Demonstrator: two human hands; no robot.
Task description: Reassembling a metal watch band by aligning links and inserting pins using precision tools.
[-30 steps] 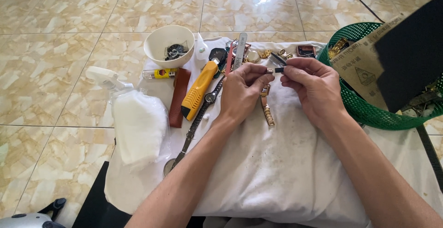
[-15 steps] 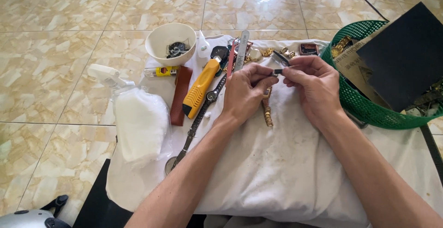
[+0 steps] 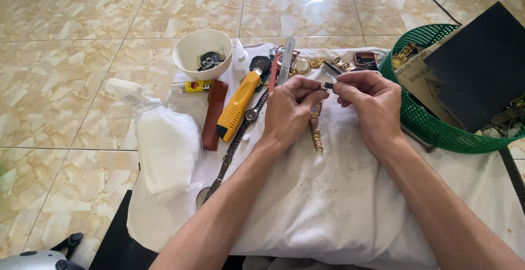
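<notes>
Frame centre: left hand (image 3: 290, 109) and right hand (image 3: 369, 103) pinch small dark part (image 3: 327, 86) together — gold watch band (image 3: 316, 130) dangling below (white cloth (image 3: 328, 204) bare toward lower edge).

Both forearms reach in from six o'clock; left hand (image 3: 290, 111) and right hand (image 3: 369, 103) meet fingertip to fingertip, pinched tight.

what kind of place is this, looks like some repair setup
Probably an informal watch-repair spot on a tiled floor: a white cloth holds wristwatches, a yellow utility knife and a bowl of small parts, while both hands work a gold watch band.
</notes>
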